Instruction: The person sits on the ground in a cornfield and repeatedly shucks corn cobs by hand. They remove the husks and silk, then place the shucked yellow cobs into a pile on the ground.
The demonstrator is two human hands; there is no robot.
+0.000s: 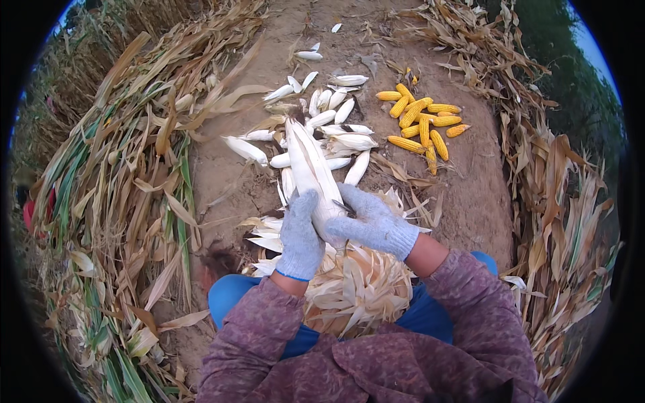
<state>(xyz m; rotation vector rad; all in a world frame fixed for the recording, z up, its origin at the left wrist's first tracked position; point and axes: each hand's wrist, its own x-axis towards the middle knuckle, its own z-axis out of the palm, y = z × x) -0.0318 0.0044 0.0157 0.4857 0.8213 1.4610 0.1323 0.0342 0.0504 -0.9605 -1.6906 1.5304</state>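
A large ear of corn in its pale husk [312, 166] is tilted up and away from me between my gloved hands. My left hand [301, 237] grips its lower left side, thumb along the husk. My right hand [373, 219] holds the lower right side near the butt end. A small dark pointed tool [344, 206] sticks out between the right thumb and fingers, its tip against the husk; the rest of it is hidden. Below the hands, a heap of stripped husks [358, 292] lies between my knees.
Beyond my hands lies a pile of ears in white husks [322, 118]. Bare yellow cobs [418, 118] are heaped to its right on the dirt ground [468, 176]. Dry corn stalks [146, 166] bank up at left, and more stalks [549, 166] line the right side.
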